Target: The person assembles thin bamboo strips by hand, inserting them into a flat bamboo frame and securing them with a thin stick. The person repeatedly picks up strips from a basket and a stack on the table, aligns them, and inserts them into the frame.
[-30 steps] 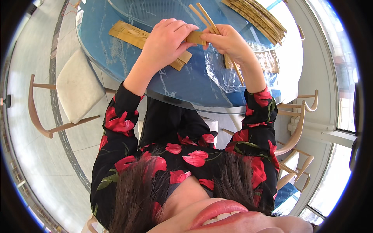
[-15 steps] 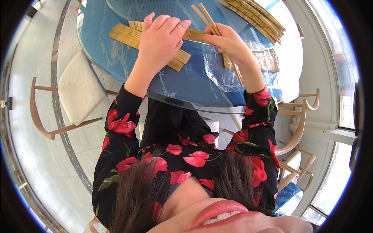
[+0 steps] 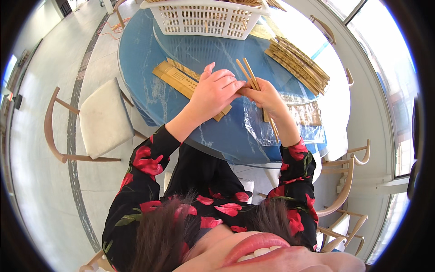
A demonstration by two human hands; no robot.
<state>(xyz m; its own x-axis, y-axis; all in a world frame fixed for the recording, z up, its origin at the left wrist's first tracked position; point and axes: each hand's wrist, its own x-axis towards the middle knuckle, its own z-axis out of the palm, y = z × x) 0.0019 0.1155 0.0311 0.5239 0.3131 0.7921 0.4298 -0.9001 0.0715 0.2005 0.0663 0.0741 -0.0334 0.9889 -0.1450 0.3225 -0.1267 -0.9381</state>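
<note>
My right hand [image 3: 268, 98] closes around a pair of pale wooden chopsticks [image 3: 252, 72], their ends slanting up and left. Against its fingertips is my left hand [image 3: 214, 93], fingers curved, thumb hidden. A narrow gold paper sleeve [image 3: 181, 68] with printing runs behind the left hand toward the right fingertips; its middle is covered, and the left hand appears to grip it. Beneath lies a wider gold sleeve [image 3: 174, 80] on the blue marbled table [image 3: 142, 86]. Clear plastic film [image 3: 258, 124] lies crumpled below the right hand, with another gold piece [image 3: 266, 116] beside it.
A white plastic basket [image 3: 199, 20] holding long wooden items stands at the far side. Right of it is a stack of brown patterned strips [image 3: 299, 63]. A wrapped flat bundle [image 3: 306, 113] lies on the near right. Chairs [image 3: 106, 118] surround the table.
My view has tilted up, bringing the basket into sight. My hands have come together, the left fingertips now meeting the right ones. The chopsticks stay in my right hand.
</note>
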